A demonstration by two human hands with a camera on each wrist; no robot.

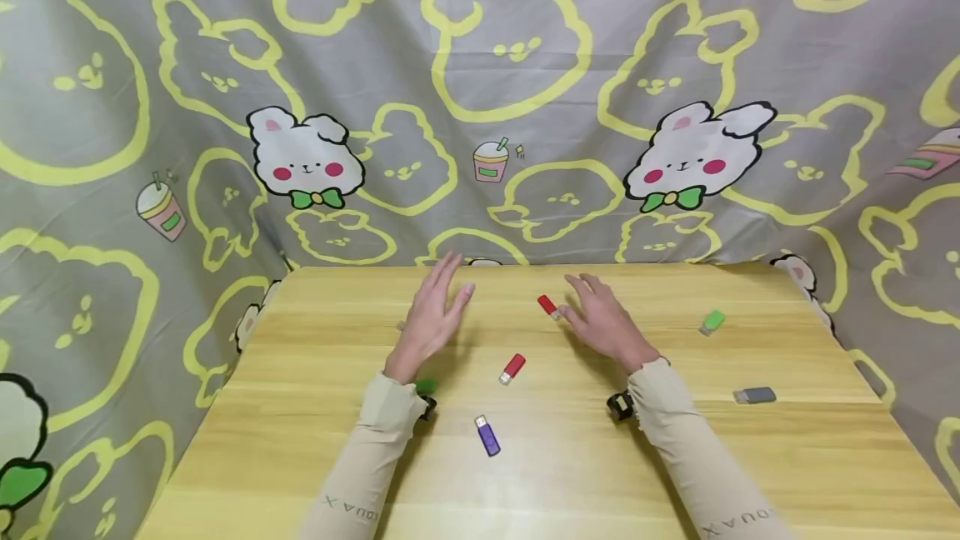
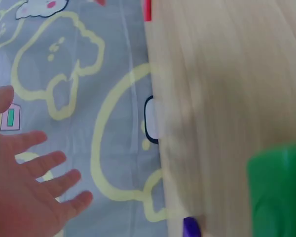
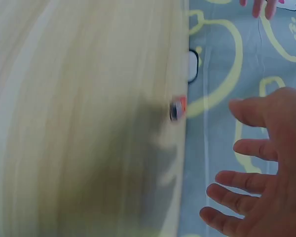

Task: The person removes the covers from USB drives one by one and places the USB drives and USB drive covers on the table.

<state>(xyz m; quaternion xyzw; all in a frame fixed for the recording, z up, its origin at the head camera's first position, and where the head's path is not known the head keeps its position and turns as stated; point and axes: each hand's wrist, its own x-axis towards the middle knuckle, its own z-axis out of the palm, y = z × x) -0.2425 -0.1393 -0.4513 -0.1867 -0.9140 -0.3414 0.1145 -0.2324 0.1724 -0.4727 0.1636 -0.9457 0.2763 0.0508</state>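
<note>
Both hands hover over a wooden table with nothing held. My left hand [image 1: 431, 319] has its fingers extended and thumb apart; a green USB stick [image 1: 425, 387] shows partly behind its wrist. Fingers spread, my right hand [image 1: 603, 323] is nearest a red USB stick [image 1: 548, 307], which lies just left of its thumb. Between the forearms lie a second red USB stick [image 1: 513, 369] and a purple USB stick [image 1: 487, 436]. The left wrist view has a large green shape [image 2: 278, 192] close up. A small metal end [image 1: 401, 325] peeks out beside the left hand, the rest hidden.
Farther right on the table [image 1: 570, 490] lie a light green USB stick [image 1: 712, 322] and a grey USB stick [image 1: 755, 395]. A grey curtain [image 1: 480, 215] with cartoon rabbits hangs along the table's back edge and both sides. Dark wrist devices [image 1: 620, 406] sit at both cuffs.
</note>
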